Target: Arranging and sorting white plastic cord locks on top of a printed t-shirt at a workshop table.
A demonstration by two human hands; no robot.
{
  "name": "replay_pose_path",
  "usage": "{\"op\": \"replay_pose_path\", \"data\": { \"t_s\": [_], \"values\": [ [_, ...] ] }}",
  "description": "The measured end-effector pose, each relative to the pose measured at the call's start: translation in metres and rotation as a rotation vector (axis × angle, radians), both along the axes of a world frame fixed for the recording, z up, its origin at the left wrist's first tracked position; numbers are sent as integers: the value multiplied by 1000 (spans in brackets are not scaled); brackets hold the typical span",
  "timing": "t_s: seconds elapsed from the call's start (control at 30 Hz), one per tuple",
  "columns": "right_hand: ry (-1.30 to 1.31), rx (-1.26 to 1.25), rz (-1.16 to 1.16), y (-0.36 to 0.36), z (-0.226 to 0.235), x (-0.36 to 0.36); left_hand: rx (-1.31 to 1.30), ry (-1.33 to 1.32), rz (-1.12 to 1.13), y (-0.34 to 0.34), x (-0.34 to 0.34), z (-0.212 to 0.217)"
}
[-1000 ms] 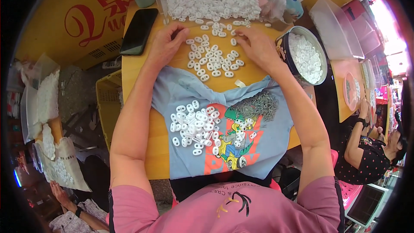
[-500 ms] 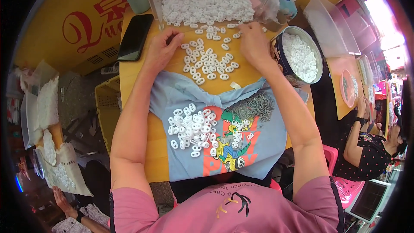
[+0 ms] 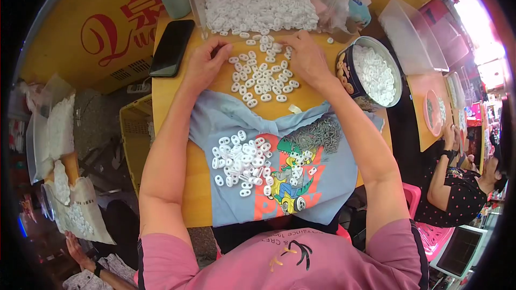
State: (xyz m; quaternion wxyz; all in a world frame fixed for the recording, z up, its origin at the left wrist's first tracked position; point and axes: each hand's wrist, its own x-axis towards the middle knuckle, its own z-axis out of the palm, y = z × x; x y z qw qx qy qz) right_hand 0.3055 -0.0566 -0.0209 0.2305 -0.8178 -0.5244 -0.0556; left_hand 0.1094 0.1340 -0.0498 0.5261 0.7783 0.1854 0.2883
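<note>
Reaching in over the desk (image 3: 196, 204) with the right hand (image 3: 307, 56), pointing its fingers (image 3: 293, 40) leftward at the far end of a loose scatter of white two-hole oval pieces (image 3: 265, 81). Lying on the desk between both hands, stretching lengthwise away from the body, from just before the heap of like pieces (image 3: 258, 8) toward the grey-blue printed T-shirt (image 3: 231, 212), and mixing ovals turned every which way. Bringing the right hand nearer than the left to that far end, partly covering the ovals under its edge. Reaching out with the right forefinger; cannot tell about a pinch beneath. Resting the left hand (image 3: 203, 64) just left of the scatter, curling its fingers toward the thumb, showing nothing gripped; cannot tell about contact between the tips.

Compared with half a second ago, placing the right hand farther left, closer in to the scatter, and bunching the far-end ovals more tightly. Keeping the left hand nearly in place, and leaving one stray oval (image 3: 330, 40) apart on the right.
</note>
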Motion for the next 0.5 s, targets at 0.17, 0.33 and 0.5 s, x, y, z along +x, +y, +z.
{"op": "replay_pose_path", "data": {
  "t_s": [0.17,0.33,0.5],
  "values": [
    [95,186,150,9,-1,0,40,38,-29,0,4,1],
    [104,150,212,18,0,-16,15,11,-17,2,1,-2],
    [219,192,376,10,-7,2,20,-19,-2,2,5,-4]
  ]
}}
